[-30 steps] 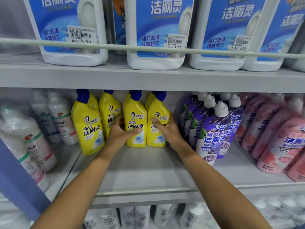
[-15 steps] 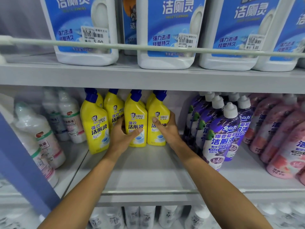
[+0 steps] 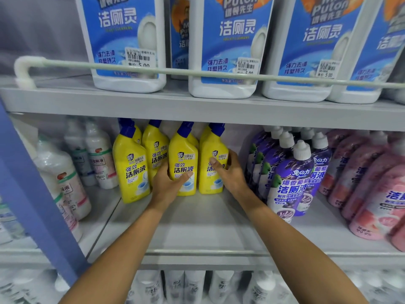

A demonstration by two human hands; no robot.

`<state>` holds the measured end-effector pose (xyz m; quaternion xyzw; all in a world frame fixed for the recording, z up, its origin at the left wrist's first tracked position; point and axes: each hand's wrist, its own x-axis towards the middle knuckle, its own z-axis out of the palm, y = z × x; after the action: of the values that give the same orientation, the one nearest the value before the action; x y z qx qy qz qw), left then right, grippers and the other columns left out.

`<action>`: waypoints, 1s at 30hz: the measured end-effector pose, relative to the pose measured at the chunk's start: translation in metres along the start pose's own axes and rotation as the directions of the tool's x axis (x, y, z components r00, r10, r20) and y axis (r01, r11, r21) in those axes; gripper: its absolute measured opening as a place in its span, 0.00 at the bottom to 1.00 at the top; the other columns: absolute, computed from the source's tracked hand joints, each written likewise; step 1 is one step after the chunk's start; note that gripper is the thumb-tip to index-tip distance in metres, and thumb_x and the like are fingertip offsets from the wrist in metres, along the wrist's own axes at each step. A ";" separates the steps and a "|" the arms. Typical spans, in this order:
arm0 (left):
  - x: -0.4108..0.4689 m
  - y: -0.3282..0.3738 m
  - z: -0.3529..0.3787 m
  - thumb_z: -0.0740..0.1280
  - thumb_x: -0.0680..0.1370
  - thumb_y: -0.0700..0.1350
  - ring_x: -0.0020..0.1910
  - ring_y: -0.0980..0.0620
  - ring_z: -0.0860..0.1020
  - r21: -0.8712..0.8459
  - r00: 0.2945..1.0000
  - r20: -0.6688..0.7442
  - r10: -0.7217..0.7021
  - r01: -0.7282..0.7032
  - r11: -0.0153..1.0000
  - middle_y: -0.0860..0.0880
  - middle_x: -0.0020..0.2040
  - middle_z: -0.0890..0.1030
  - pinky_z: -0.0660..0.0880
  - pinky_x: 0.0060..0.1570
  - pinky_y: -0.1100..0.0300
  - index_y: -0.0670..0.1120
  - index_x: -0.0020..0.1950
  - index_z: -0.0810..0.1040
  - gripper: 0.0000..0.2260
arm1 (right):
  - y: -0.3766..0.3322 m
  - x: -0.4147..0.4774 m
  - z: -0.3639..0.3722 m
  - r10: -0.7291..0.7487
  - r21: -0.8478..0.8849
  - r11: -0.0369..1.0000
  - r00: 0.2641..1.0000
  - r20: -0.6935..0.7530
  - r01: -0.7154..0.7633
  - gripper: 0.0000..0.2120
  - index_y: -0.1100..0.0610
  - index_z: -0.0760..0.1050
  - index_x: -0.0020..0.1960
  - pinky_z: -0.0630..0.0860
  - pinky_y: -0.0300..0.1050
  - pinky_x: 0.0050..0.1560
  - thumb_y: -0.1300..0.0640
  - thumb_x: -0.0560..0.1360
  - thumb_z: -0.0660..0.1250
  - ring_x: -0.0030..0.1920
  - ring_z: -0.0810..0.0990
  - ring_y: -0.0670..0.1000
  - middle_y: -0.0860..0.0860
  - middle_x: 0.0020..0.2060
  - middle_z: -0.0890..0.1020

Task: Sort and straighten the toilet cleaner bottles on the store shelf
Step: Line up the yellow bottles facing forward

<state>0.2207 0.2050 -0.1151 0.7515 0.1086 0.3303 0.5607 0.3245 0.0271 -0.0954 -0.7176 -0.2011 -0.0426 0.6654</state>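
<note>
Several yellow toilet cleaner bottles with blue caps stand in a row at the back of the middle shelf (image 3: pixel 197 227). My left hand (image 3: pixel 167 185) grips the third yellow bottle (image 3: pixel 183 154) low on its body, thumb across the label. My right hand (image 3: pixel 228 172) grips the fourth yellow bottle (image 3: pixel 211 148) from its right side. The leftmost yellow bottle (image 3: pixel 131 170) stands further forward than the others, and a second one (image 3: pixel 156 150) stands behind it to the right. More yellow bottles are partly hidden behind the front ones.
Purple bottles (image 3: pixel 291 178) with white caps crowd the shelf right of my right hand, pink ones (image 3: pixel 377 194) beyond. White bottles (image 3: pixel 63 172) stand left, past a blue upright (image 3: pixel 32 194). Large white-and-blue jugs (image 3: pixel 230 40) sit above behind a rail (image 3: pixel 197 72).
The view has shifted down and closer to the shelf. Both hands keep their hold on the two yellow bottles, which stay about where they were.
</note>
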 end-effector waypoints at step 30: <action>0.037 -0.004 -0.001 0.80 0.69 0.39 0.45 0.63 0.85 -0.058 0.953 0.270 -0.140 0.161 0.985 0.56 0.50 0.85 0.79 0.40 0.70 0.47 0.65 0.78 0.25 | -0.008 0.009 0.007 0.173 0.128 0.975 0.982 0.071 -0.181 0.29 0.58 0.71 0.65 0.80 0.36 0.38 0.56 0.70 0.81 0.42 0.86 0.41 0.53 0.53 0.85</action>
<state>0.2492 0.2274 -0.1047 0.7555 0.0762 0.1870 0.6233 0.3282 0.0361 -0.0853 -0.6873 -0.1585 0.0520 0.7070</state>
